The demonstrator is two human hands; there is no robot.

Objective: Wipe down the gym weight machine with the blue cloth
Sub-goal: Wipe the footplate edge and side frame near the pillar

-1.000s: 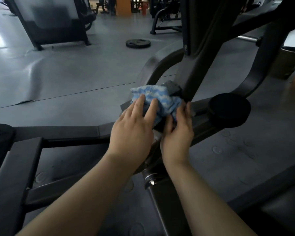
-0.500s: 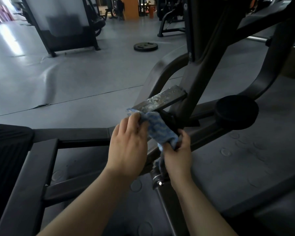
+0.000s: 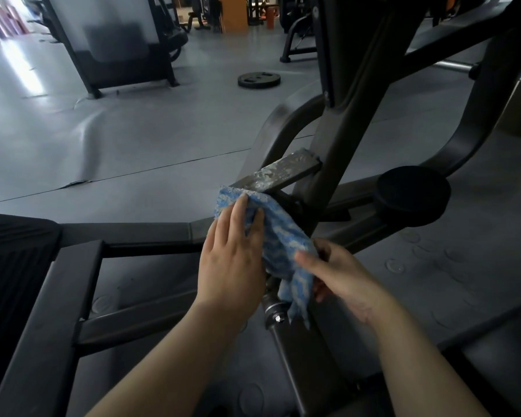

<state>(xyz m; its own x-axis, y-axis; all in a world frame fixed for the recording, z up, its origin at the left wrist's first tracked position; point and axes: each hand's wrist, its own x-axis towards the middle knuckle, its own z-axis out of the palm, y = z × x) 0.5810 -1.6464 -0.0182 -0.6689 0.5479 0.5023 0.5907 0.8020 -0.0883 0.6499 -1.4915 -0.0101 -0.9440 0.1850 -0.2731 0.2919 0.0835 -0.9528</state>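
Observation:
A blue and white cloth (image 3: 278, 236) hangs over the near end of a flat, scuffed bar (image 3: 278, 173) on the dark gym weight machine (image 3: 352, 121). My left hand (image 3: 232, 260) lies on the cloth's upper left part, fingers fairly straight and pressing it to the bar's end. My right hand (image 3: 340, 273) grips the cloth's lower end, thumb on top and fingers curled beneath, beside a metal bolt (image 3: 278, 318) on the frame. The cloth's tail dangles below that hand.
A round black pad (image 3: 412, 195) juts out to the right of the bar. Dark frame rails (image 3: 127, 233) run left and toward me. A weight plate (image 3: 258, 79) lies on the grey floor behind, with other machines (image 3: 118, 46) further back.
Both hands have drawn the cloth down off the flat bar toward me, uncovering its scuffed top. My right hand has shifted right and now grips the cloth's lower end.

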